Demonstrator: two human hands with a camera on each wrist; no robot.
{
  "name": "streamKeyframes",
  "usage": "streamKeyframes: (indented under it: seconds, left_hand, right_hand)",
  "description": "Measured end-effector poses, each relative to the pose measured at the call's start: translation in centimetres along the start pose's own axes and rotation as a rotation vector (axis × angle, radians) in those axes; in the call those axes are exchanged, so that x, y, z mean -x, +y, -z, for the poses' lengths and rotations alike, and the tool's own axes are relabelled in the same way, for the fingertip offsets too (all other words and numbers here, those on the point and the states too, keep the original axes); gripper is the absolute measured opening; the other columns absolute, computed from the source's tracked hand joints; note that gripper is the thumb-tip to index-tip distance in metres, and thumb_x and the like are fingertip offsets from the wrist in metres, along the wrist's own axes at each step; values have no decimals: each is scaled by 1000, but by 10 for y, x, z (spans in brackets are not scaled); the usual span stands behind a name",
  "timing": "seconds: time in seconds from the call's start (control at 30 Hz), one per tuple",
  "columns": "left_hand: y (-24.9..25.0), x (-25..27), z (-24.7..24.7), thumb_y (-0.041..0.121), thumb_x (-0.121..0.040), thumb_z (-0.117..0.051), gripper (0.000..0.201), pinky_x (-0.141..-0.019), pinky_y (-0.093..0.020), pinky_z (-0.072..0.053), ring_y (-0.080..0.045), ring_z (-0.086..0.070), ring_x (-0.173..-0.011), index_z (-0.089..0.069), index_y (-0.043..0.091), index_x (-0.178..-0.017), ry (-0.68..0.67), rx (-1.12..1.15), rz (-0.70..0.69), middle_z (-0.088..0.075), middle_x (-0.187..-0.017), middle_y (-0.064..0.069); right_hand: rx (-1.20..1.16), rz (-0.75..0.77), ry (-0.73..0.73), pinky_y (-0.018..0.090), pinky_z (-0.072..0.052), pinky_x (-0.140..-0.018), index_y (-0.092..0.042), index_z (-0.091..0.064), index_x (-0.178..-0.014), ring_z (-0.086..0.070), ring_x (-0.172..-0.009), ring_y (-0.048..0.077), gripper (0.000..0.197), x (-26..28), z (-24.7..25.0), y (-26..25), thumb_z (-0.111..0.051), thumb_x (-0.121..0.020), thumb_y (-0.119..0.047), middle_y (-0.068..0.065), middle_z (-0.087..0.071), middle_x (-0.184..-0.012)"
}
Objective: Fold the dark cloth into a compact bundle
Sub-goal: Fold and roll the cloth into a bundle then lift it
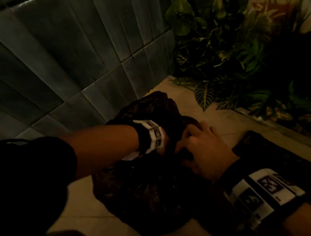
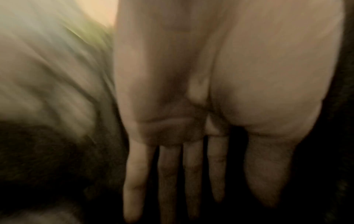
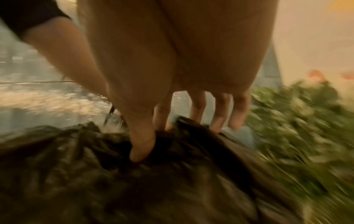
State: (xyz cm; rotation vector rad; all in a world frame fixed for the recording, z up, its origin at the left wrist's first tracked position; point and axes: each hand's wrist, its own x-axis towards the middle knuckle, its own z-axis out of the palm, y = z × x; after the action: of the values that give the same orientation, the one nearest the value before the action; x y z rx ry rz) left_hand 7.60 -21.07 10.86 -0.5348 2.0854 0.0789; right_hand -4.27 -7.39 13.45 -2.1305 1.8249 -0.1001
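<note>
The dark cloth [image 1: 147,193] lies crumpled in a heap on a pale tiled surface [image 1: 83,207]. My right hand [image 1: 196,144] sits on top of the heap. In the right wrist view, my right hand [image 3: 151,141] pinches a raised fold of the cloth [image 3: 172,181] between thumb and fingers. My left arm reaches in from the left, and its banded wrist [image 1: 152,135] lies over the cloth; the fingers are hidden there. In the blurred left wrist view, my left hand [image 2: 191,174] has straight fingers held close together, laid against dark fabric [image 2: 38,166].
A grey tiled wall [image 1: 72,59] rises right behind the cloth. Leafy plants [image 1: 220,47] fill the far right corner, with a striped leaf [image 1: 205,95] hanging near the cloth. A dark patch [image 1: 261,146] lies to the right of my right hand, beside a raised ledge [image 1: 282,126].
</note>
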Motion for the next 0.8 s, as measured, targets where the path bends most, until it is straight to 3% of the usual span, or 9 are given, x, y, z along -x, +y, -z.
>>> streamKeyframes:
  seconds: [0.1,0.2,0.27,0.33,0.43,0.5,0.6,0.7,0.8]
  left_hand:
    - [-21,26,7,33,-85,-58,26,-81,-36,-55,-20,-64,-90,-64,20,-106,84,99,-13,-69,-105,-3]
    - [-36,70,-2,22,-81,-69,33,-68,-14,-47,-9,-61,-90,-66,20,-114,63,349,-85,-70,-109,1]
    - [-49,92,-28,27,-76,-77,43,-71,-3,-42,-4,-58,-99,-65,27,-117,41,444,-134,-67,-113,9]
    - [-59,104,-66,35,-69,-81,53,-85,-11,-45,-5,-56,-105,-63,32,-119,69,344,-85,-64,-116,13]
    - [-67,103,-116,34,-74,-67,35,-93,-25,-41,-18,-60,-106,-67,27,-109,462,314,-37,-68,-109,5]
    - [-76,96,-140,25,-73,-54,38,-98,-33,-38,-29,-60,-109,-69,20,-107,705,228,4,-70,-110,-1]
    - [-81,87,-155,18,-73,-42,50,-103,-54,-39,-38,-49,-126,-64,15,-117,818,99,128,-62,-128,-9]
    - [-76,85,-153,16,-79,-50,62,-117,-52,-17,-32,-17,-145,-41,20,-140,774,180,262,-30,-155,-8]
    - [-55,88,-154,16,-72,-48,66,-113,-50,-26,-35,-28,-138,-44,17,-138,1036,319,238,-38,-149,-8]
  right_hand:
    - [26,91,27,43,-24,-98,-46,-54,-117,-27,-119,26,43,5,0,-19,-65,-75,-53,-9,-38,-127]
    - [-7,193,-70,40,-25,-93,-46,-52,-119,-34,-116,21,42,7,-5,-39,-63,-79,-51,-10,-44,-125]
    - [42,226,-90,39,-26,-94,-44,-53,-121,-39,-116,21,35,4,-13,-47,-57,-86,-44,-9,-49,-125]
    - [51,221,-78,39,-27,-96,-41,-56,-119,-43,-116,21,30,-2,-19,-50,-53,-89,-39,-8,-51,-125]
    - [66,173,-54,39,-30,-95,-38,-59,-117,-46,-113,22,28,-11,-25,-51,-50,-91,-38,-6,-54,-121]
    - [71,147,-24,38,-31,-94,-36,-60,-116,-47,-112,23,27,-17,-28,-56,-48,-92,-37,-4,-55,-118]
    - [52,112,12,38,-30,-95,-32,-59,-120,-46,-114,25,29,-27,-35,-71,-46,-94,-35,-1,-55,-120]
    - [-45,51,34,40,-34,-99,-28,-62,-118,-48,-115,28,28,-45,-47,-81,-49,-93,-31,4,-56,-119]
    - [-152,-6,111,44,-40,-101,-22,-67,-113,-52,-114,31,26,-61,-58,-88,-55,-91,-25,9,-59,-116]
